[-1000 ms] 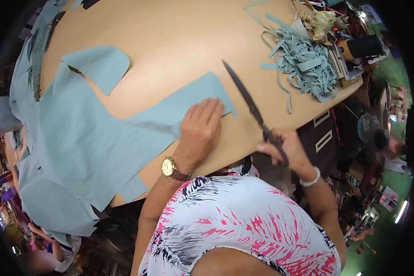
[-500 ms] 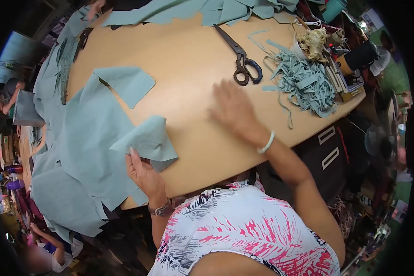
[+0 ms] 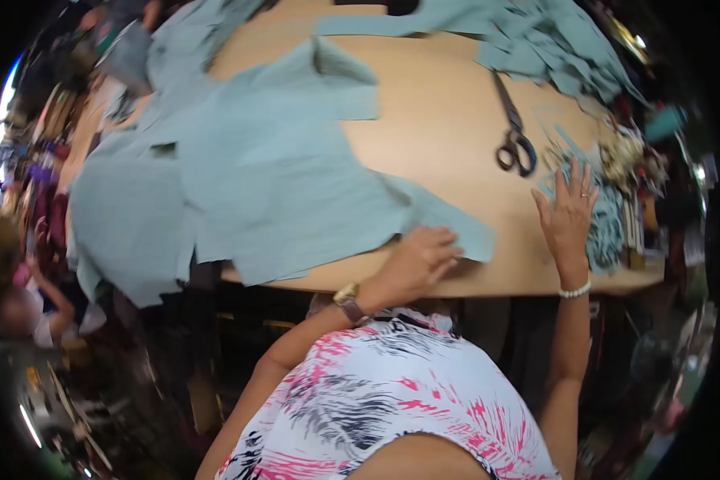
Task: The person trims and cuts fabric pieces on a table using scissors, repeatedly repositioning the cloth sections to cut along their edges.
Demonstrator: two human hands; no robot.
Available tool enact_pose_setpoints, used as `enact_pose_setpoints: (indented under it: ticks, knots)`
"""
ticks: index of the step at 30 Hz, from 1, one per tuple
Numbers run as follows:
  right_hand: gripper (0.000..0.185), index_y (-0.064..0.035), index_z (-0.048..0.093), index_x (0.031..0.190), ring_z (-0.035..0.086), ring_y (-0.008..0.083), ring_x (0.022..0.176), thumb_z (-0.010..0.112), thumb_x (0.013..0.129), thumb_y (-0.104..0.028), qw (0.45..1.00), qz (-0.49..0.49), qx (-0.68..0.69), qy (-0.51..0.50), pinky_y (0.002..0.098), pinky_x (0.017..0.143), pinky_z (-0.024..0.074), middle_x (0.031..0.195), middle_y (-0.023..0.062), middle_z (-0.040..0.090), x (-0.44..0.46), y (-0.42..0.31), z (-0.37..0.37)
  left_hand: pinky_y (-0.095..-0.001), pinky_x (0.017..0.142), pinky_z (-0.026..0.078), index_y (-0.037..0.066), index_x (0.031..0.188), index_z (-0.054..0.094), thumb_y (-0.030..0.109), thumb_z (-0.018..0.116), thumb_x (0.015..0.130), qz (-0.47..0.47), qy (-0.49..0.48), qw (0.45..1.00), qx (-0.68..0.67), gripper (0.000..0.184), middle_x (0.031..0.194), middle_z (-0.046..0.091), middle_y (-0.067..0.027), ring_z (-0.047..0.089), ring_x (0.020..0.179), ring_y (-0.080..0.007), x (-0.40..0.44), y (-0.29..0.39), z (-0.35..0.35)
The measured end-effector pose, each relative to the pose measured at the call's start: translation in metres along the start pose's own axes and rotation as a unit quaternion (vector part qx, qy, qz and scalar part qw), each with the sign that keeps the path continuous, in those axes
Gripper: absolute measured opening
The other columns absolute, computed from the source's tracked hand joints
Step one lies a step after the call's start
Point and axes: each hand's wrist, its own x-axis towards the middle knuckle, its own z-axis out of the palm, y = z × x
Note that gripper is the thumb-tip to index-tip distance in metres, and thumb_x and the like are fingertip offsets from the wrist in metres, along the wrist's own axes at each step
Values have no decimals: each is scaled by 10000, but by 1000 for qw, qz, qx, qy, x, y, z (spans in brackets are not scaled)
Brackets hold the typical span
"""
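Note:
A large teal cloth (image 3: 272,168) lies over the left and middle of the table, with a narrow strip reaching right. On the near edge of that strip rests my left hand (image 3: 426,258), slightly blurred, its fingers bent; whether it pinches the cloth is hidden. My right hand (image 3: 568,212) is spread with nothing in it, beside and partly over a heap of thin teal strips (image 3: 606,232). Dark scissors (image 3: 514,132) lie on the table beyond my hands, blades pointing away and handles towards me.
The wooden table (image 3: 424,96) curves in front of me. More teal pieces (image 3: 536,40) are piled at its far right. A bundle of pale scraps (image 3: 618,156) and stacked items stand at the right edge. A person's arm (image 3: 52,288) shows at the far left.
The scissors, first in my right hand, were put down on the table. My right hand opened and moved over by the strips. The cloth now lies spread differently, and the view has turned.

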Motion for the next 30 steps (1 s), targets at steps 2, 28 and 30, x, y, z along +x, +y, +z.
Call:
enact_pose_setpoints:
  ticks: [2,28,30]
  knots:
    - [519,19,512,1145,304,336,1252,595,788,-349,989,-57,136,-14,465,1041,189,1299,186,403,21,-35,-6,-382,902,411,34,1033,606,187,578,824,-3,-47,999,-17,261,1122,568,-165,524,1060,-323,-2,4,-16]
    - [250,-6,561,955,528,118,803,631,731,-91,660,-17,715,-227,229,737,412,887,34,574,184,-63,64,-396,604,455,54,921,522,-7,473,774,-36,414,783,463,167,865,585,-114,570,749,-333,35,-137,-303]
    - [294,-8,551,1009,525,117,842,618,726,-53,682,36,700,-210,228,760,407,940,45,572,181,-30,63,-391,623,464,60,906,533,-27,456,735,1,351,811,469,207,906,584,-96,574,764,-325,59,-161,-320]
